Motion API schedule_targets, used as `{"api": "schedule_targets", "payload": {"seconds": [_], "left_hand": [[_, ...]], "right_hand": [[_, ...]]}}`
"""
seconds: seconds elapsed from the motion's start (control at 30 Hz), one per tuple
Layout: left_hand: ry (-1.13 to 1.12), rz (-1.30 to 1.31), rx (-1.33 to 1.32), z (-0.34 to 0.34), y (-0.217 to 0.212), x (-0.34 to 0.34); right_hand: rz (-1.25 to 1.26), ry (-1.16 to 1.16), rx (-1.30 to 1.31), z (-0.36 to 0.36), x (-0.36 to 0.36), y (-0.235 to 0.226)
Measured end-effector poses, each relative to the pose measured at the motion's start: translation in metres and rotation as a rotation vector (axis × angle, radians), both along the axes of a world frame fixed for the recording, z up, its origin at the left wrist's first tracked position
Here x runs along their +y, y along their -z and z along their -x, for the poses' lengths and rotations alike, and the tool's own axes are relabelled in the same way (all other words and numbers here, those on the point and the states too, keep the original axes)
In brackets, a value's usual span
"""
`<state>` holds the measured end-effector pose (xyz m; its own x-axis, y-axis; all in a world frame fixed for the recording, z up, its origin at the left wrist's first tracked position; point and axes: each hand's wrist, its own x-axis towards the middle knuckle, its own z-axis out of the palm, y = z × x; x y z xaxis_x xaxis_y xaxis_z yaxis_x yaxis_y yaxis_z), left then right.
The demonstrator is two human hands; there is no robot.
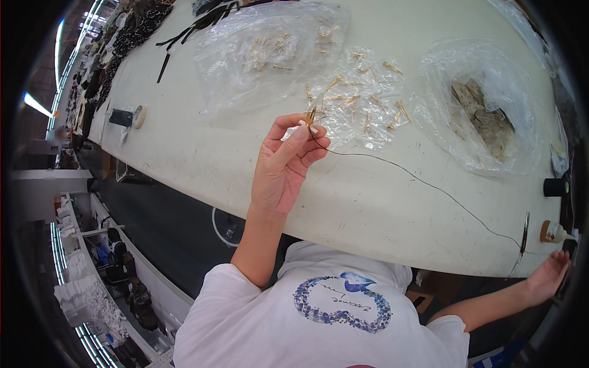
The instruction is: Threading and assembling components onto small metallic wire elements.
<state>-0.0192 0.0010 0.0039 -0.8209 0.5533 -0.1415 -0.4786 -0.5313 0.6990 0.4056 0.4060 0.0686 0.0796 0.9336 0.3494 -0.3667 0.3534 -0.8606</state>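
Raised above the table, my left hand [285, 165] pinches a small gold-coloured metal piece [312, 116] between thumb and fingers, with a bit of clear film at its tip. A thin dark thread [411, 175] trails from that piece in a long curve to the right. Out at the far right table edge is my right hand [548, 277], its fingers drawn together where the thread runs to them. Their tips are small and partly blurred. Just left of this hand, a slim pointed metal tool [525, 234] lies across the thread's path.
Small clear bags of gold-coloured pieces [368, 101] lie beyond my left hand, beside a large clear bag [215, 80]. An open plastic bag [438, 116] with brownish contents sits right. A small bottle [551, 232] and dark green spool [555, 187] stand near the right edge.
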Motion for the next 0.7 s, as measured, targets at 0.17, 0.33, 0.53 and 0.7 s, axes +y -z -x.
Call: {"api": "schedule_targets", "payload": {"seconds": [0.17,0.33,0.53,0.7], "left_hand": [[0.174,-0.056,-0.006,-0.022,-0.002,0.019],[0.214,0.009,0.096,-0.036,-0.009,0.029],[0.211,0.061,0.132,-0.043,-0.011,0.033],[0.208,0.112,0.2,-0.044,-0.009,0.031]], "right_hand": [[0.162,-0.705,-0.153,0.204,-0.148,0.048],[0.337,-1.167,-0.066,0.255,-0.232,0.035],[0.65,-1.394,-0.002,0.269,-0.244,0.035],[0.774,-1.376,0.029,0.272,-0.246,0.038]]}}
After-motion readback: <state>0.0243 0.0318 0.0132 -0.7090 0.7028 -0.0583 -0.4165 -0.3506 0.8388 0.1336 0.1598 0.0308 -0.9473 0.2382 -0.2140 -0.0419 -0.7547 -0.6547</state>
